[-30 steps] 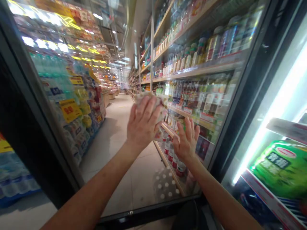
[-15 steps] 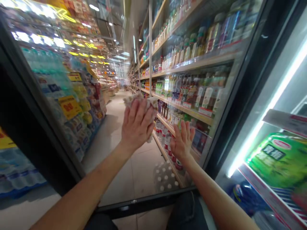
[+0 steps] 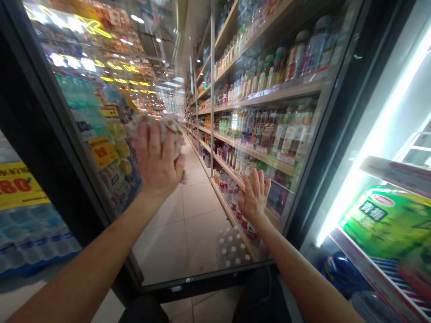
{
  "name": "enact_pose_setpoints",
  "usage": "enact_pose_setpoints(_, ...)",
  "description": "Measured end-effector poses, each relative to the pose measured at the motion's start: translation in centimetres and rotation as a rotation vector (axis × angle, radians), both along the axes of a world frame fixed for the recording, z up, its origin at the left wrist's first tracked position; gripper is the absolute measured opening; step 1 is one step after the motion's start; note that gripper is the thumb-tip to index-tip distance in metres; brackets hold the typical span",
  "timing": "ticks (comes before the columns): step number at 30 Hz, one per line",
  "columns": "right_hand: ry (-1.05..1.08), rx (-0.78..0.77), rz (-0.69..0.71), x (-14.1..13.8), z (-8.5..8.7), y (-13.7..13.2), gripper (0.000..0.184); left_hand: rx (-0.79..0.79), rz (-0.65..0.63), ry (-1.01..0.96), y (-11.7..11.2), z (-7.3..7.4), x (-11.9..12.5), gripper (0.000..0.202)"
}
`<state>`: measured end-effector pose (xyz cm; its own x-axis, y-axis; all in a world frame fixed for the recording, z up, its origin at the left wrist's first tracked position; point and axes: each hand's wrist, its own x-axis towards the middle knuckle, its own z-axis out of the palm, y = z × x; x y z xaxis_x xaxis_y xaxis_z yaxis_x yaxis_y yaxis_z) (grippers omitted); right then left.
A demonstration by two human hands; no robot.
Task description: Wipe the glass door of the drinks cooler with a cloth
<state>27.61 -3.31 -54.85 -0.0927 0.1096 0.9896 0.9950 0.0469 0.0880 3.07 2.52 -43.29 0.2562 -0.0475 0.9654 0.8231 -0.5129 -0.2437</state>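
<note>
A glass door (image 3: 161, 262) in a black frame stands in front of me. Against its left half, my left hand (image 3: 156, 163) presses a crumpled, light patterned cloth (image 3: 175, 131) under its palm and fingers. Part of the cloth sticks out above the fingertips and beside the thumb; the rest is hidden behind the hand. Lower and to the right, my right hand (image 3: 253, 195) rests with fingers stretched out at the glass, holding nothing.
Shelves of bottles (image 3: 262, 125) show in or through the glass. At the right are a lit cooler shelf with a green package (image 3: 387, 220) and a bright light strip (image 3: 363, 148). Packed bottles with a yellow price sign (image 3: 18, 185) stand at the left. My knees are near the door's bottom edge (image 3: 208, 281).
My left hand has slid the cloth leftward and slightly up across the glass. My right hand stays in nearly the same place. The view has shifted slightly.
</note>
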Motion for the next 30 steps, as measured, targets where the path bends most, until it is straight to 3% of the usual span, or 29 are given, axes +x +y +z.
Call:
enact_pose_setpoints(2,0.003,-0.002,0.011,0.1,0.0,0.1,0.061,-0.02,-0.037,0.093,-0.3,-1.3,0.6,0.057)
enact_pose_setpoints(5,-0.002,-0.003,0.016,0.3,-0.2,0.2,0.062,0.002,-0.036,0.108,-0.2,-1.7,-2.1,0.06)
enact_pose_setpoints(8,0.009,-0.015,0.015,0.2,-0.4,0.2,0.062,-0.009,0.032,-0.147,0.5,-0.9,-5.6,0.059)
enact_pose_setpoints(10,0.013,-0.019,0.022,0.0,-0.4,0.0,0.062,-0.008,0.058,-0.3,0.8,-0.7,-6.0,0.057)
enact_pose_setpoints(13,-0.005,-0.019,0.044,0.0,0.6,-0.6,0.061,0.005,0.015,-0.184,0.3,-1.8,-3.1,0.059)
enact_pose_setpoints(16,-0.026,0.03,0.05,1.1,3.3,-0.9,0.059,0.013,-0.01,0.072,-0.7,-3.7,1.3,0.058)
enact_pose_setpoints(18,-0.014,0.064,0.026,2.1,5.6,-0.8,0.058,0.01,-0.01,0.167,-1.2,-4.5,2.6,0.055)
enact_pose_setpoints(21,0.007,0.043,-0.01,3.4,7.7,-0.1,0.058,0.012,-0.013,0.166,-1.1,-3.9,0.4,0.054)
enact_pose_setpoints(24,-0.005,0.055,-0.019,3.7,7.8,0.5,0.059,0.008,0.034,-0.081,-0.4,-2.0,-4.1,0.061)
enact_pose_setpoints(26,-0.01,0.076,-0.029,3.6,7.4,0.7,0.058,-0.009,0.063,-0.229,-0.1,-1.0,-5.7,0.062)
enact_pose_setpoints(28,-0.011,0.09,-0.04,3.4,7.2,0.7,0.057,-0.008,0.064,-0.236,-0.2,-0.9,-4.8,0.06)
enact_pose_setpoints(30,-0.013,0.102,-0.047,3.3,7.2,0.7,0.057,0.02,0.044,-0.123,-0.7,-1.8,-1.9,0.058)
